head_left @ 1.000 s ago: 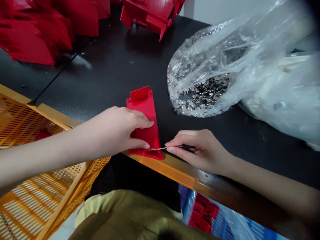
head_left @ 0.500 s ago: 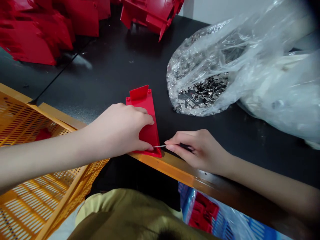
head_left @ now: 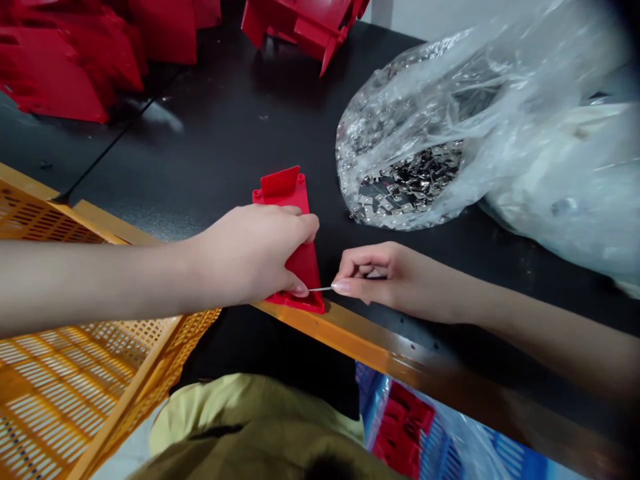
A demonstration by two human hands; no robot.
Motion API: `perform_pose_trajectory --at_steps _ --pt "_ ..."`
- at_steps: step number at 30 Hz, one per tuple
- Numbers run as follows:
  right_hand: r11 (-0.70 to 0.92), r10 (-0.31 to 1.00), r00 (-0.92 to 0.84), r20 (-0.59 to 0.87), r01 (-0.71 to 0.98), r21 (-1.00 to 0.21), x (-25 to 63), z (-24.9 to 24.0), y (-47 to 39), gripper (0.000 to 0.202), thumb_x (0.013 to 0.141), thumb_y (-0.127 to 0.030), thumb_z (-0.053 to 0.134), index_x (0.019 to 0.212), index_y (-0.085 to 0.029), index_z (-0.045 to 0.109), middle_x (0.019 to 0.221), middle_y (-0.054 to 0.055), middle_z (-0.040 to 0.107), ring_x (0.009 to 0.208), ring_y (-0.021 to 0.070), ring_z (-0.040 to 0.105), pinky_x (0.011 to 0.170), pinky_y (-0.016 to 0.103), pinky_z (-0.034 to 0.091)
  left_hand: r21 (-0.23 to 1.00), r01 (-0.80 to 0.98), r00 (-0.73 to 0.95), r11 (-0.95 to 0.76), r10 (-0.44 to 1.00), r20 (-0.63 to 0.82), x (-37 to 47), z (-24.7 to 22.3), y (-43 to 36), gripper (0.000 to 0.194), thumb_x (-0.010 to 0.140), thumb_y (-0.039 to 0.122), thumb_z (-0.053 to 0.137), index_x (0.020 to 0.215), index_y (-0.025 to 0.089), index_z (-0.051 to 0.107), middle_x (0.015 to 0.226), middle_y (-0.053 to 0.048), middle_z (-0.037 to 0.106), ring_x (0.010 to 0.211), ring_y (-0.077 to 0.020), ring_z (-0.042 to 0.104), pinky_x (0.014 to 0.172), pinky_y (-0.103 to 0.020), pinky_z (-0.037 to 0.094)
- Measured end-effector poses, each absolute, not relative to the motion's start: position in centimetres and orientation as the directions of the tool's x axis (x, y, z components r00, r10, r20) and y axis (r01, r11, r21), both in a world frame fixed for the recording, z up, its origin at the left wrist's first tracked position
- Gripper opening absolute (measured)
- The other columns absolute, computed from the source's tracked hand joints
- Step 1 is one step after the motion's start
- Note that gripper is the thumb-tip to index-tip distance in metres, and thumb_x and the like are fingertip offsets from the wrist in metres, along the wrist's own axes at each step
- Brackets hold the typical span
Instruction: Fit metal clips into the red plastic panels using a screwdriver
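A red plastic part with a raised flap at its far end lies at the table's front edge. Over its left side, my left hand grips it, fingers curled on top and thumb near its close end. My right hand, just right of the part, pinches a thin light-coloured strip between thumb and forefinger. The strip's other end reaches my left thumb, where its tip is hidden.
An open clear plastic bag of small metal pieces lies at the right. Red parts are heaped at the back left, with another red part at the back. A yellow crate stands at the lower left.
My right hand has shifted up slightly, its fingers more curled, still pinching the strip. My left fingers have moved a little to the right over the red part.
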State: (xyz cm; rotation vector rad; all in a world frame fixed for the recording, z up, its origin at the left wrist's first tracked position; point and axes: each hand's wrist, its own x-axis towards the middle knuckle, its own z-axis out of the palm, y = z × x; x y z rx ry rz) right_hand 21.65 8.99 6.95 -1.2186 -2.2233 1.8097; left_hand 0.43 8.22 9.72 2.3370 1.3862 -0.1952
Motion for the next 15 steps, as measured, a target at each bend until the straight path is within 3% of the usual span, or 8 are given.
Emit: perform_pose_trajectory --at_steps 4,9,12,15 --pt "-0.115 0.507 -0.669 -0.544 0.573 -0.811 21.3 6.7 9.8 0.026 0.078 -0.042 0.065 0.069 -0.018 0.06 0.052 -0.004 0.051 0.046 0.0064 0.038 0.043 0.019 0.026 0.338 0.88 0.453 -0.333 0.801 -0.391 0.9 9.3 8.7 0.044 0.056 0.041 0.082 0.083 0.021 0.053 0.087 -0.001 0.063 0.085 -0.0266 0.061 0.084 -0.042 0.039" --pt "-0.215 0.471 -0.621 -0.626 0.608 -0.764 20.9 6.8 10.0 0.031 0.074 -0.045 0.072 0.072 -0.017 0.058 0.052 -0.005 0.054 0.044 0.0052 0.031 0.041 0.019 0.019 0.436 0.864 0.438 -0.252 0.803 -0.404 0.2 9.0 8.5 0.044 0.062 0.042 0.08 0.091 0.021 0.055 0.093 -0.002 0.062 0.093 -0.0277 0.059 0.089 -0.048 0.037" --pt "-0.238 0.507 -0.574 -0.643 0.623 -0.745 22.1 7.6 9.6 0.032 0.078 -0.044 0.07 0.073 -0.017 0.052 0.058 -0.004 0.056 0.046 0.0045 0.033 0.041 0.018 0.022 0.577 0.761 0.518 -0.297 0.813 -0.266 -1.5 8.6 7.3 0.043 0.073 0.048 0.074 0.102 0.021 0.057 0.1 -0.003 0.063 0.096 -0.0238 0.059 0.09 -0.043 0.042" --pt "-0.291 0.571 -0.598 -0.562 0.493 -0.82 24.2 8.8 8.8 0.025 0.082 -0.04 0.066 0.086 -0.016 0.06 0.07 0.0 0.06 0.052 0.0061 0.045 0.045 0.018 0.036 0.623 0.661 0.481 -0.418 0.874 0.076 -3.5 7.6 5.2 0.036 0.087 0.039 0.063 0.117 0.02 0.054 0.116 -0.008 0.061 0.108 -0.0219 0.058 0.092 -0.036 0.048"
